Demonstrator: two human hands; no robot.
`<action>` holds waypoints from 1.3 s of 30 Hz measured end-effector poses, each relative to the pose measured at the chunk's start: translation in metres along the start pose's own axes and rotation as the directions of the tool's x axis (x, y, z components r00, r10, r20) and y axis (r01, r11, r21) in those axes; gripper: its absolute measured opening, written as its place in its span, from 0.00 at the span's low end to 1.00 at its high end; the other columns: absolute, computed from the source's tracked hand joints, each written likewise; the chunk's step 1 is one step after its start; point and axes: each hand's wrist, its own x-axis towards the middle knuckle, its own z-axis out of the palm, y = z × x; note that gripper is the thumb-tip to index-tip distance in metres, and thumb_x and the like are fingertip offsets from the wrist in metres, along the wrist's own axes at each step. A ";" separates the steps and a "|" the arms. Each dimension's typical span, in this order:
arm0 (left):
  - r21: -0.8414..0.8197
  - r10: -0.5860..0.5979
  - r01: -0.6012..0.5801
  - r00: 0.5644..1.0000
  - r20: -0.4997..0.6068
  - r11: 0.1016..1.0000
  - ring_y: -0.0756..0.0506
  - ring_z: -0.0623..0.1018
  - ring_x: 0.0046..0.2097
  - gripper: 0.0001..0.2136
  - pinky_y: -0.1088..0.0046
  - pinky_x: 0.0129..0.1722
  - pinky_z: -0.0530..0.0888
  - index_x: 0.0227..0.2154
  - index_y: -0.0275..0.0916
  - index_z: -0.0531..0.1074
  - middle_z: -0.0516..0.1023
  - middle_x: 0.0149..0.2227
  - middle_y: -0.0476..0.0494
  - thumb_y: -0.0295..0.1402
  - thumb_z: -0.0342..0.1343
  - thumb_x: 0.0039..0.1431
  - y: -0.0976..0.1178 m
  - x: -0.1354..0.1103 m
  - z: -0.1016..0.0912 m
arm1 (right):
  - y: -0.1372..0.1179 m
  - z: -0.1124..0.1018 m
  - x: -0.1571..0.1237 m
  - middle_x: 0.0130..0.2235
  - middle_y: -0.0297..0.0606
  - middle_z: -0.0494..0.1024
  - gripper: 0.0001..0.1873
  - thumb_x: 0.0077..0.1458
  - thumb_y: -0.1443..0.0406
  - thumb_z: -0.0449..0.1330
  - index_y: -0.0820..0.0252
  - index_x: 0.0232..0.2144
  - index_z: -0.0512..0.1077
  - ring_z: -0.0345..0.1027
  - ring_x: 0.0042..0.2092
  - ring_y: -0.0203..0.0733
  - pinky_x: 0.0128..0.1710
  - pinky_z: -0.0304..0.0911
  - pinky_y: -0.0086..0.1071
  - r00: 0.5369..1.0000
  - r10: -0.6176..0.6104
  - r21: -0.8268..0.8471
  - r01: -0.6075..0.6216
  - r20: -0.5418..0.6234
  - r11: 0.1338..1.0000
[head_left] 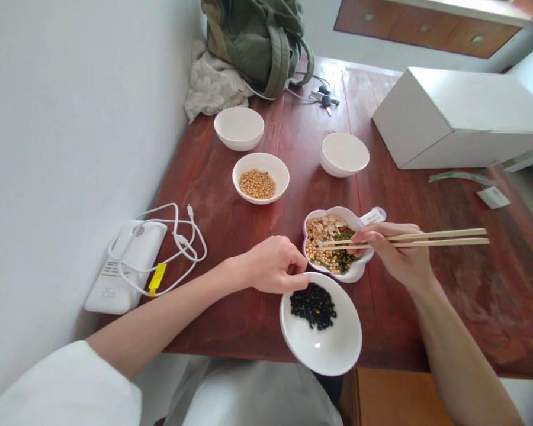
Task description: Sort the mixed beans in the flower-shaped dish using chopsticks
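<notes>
My right hand [393, 251] is shut on a pair of wooden chopsticks [426, 238], whose tips reach over a flower-shaped white bowl with a purple rim [354, 274]. That bowl holds mixed beans, nuts and green lentils [328, 245]. My left hand [278, 265] curls over the rim of a white bowl [333, 349] that holds black beans [313, 305]. Soybeans [257, 184] lie in a white bowl [266, 197] farther up the wooden table [466, 296]. Beyond stand two plain white bowls [238, 127] [344, 154].
A white box [462, 118] sits at the far right of the table. A green bag [257, 41], a floral cloth [213, 83] and keys [324, 99] lie at the far end. A white device with a cable [124, 266] sits by the wall.
</notes>
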 end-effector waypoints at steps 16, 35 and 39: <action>0.009 -0.003 0.003 1.000 0.004 1.000 0.56 0.66 0.21 0.14 0.80 0.24 0.59 0.18 0.34 0.73 0.72 0.18 0.51 0.32 0.61 0.58 0.000 0.000 0.000 | 0.003 0.000 -0.002 0.31 0.35 0.83 0.12 0.68 0.63 0.59 0.57 0.34 0.81 0.78 0.29 0.36 0.28 0.74 0.28 0.999 -0.051 -0.028 0.051 0.014 0.998; 0.016 -0.017 0.017 1.000 0.017 1.000 0.56 0.66 0.21 0.14 0.79 0.25 0.59 0.18 0.34 0.73 0.73 0.19 0.50 0.33 0.60 0.58 0.001 0.000 -0.001 | 0.000 -0.002 -0.001 0.31 0.35 0.83 0.11 0.67 0.64 0.61 0.57 0.33 0.81 0.78 0.29 0.36 0.28 0.75 0.27 0.999 -0.036 -0.024 0.037 0.032 0.999; 0.016 -0.019 0.019 1.000 0.019 1.000 0.56 0.66 0.21 0.14 0.79 0.25 0.59 0.18 0.34 0.73 0.73 0.19 0.50 0.33 0.60 0.58 0.002 0.000 -0.001 | -0.002 -0.003 0.000 0.29 0.34 0.83 0.11 0.66 0.63 0.61 0.57 0.33 0.81 0.78 0.27 0.35 0.27 0.75 0.26 0.999 -0.019 -0.008 0.019 0.028 1.000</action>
